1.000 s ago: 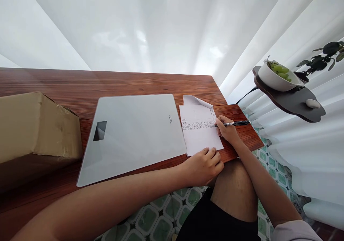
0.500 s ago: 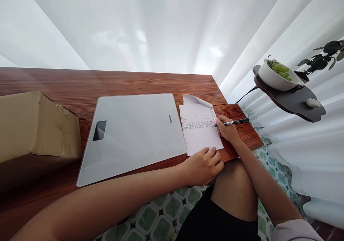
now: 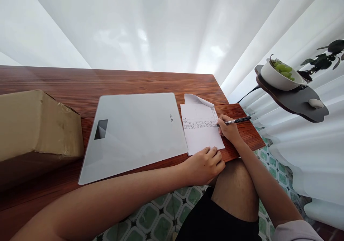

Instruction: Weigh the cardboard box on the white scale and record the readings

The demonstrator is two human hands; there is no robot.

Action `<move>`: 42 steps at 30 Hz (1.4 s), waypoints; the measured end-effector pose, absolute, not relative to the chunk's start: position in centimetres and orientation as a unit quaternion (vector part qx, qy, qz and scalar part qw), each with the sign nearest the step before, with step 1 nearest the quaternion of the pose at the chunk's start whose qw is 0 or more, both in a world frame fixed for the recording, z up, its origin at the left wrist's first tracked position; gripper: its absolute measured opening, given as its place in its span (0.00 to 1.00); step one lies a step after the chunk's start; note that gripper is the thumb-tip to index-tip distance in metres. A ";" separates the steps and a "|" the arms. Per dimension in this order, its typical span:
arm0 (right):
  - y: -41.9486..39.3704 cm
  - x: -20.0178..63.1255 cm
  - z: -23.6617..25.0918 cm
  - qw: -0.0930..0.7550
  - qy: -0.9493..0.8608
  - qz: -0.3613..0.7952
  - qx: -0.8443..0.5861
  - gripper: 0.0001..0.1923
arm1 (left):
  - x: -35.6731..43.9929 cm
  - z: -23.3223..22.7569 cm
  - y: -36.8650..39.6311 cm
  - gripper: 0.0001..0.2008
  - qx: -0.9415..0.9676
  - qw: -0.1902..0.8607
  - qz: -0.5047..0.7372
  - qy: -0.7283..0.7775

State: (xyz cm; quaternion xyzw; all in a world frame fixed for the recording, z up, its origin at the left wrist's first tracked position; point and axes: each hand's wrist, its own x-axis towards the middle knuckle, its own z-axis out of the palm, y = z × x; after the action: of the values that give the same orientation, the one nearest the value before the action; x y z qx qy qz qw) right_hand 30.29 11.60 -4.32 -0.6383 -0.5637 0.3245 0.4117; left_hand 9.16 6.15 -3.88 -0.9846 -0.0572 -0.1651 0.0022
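Right hand (image 3: 228, 130) pinches pen (image 3: 236, 120), grip closed round barrel; pen long axis runs left-right, tip at right edge of paper (image 3: 202, 131) on printed rows, cap end pointing right past hand

Left hand (image 3: 206, 165) curled, fingertips (image 3: 212, 150) pressing paper's near edge at surface (image 3: 134, 81) rim

Paper lies just beside scale (image 3: 134, 133), right of it

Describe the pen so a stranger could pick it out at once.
Start at the wooden table and go to its right end, past the grey scale to the white paper. The pen is the slim black stick in the right hand, tip on the paper.
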 end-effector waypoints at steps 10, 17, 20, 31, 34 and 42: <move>11.3 30.6 -4.4 0.433 -0.563 0.285 -0.643 0.16 | 9.1 -3.9 6.1 0.12 -0.984 0.005 -0.169 -0.056; 11.3 30.2 -3.5 0.448 -0.596 0.140 -0.652 0.13 | 9.2 -4.0 6.1 0.13 -0.983 0.013 -0.176 -0.058; 11.4 29.9 -3.3 0.449 -0.611 0.128 -0.639 0.14 | 9.1 -4.0 6.2 0.12 -0.983 0.007 -0.175 -0.056; 12.5 30.1 -3.6 0.391 -0.610 0.140 -0.675 0.15 | 9.3 -4.2 6.1 0.12 -0.983 0.004 -0.178 -0.053; 12.7 30.1 -3.7 0.367 -0.621 0.126 -0.681 0.14 | 9.4 -4.2 6.1 0.11 -0.983 0.000 -0.174 -0.053; 13.3 30.2 -4.1 0.320 -0.662 0.074 -0.673 0.16 | 9.6 -4.4 6.0 0.10 -0.985 -0.028 -0.160 -0.056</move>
State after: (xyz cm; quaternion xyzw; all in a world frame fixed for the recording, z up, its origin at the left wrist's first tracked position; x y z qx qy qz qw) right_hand 30.24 13.26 -4.11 -0.6735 -0.6623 0.0738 0.3200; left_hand 9.55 6.01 -4.38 -0.9851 -0.0559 -0.1603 -0.0276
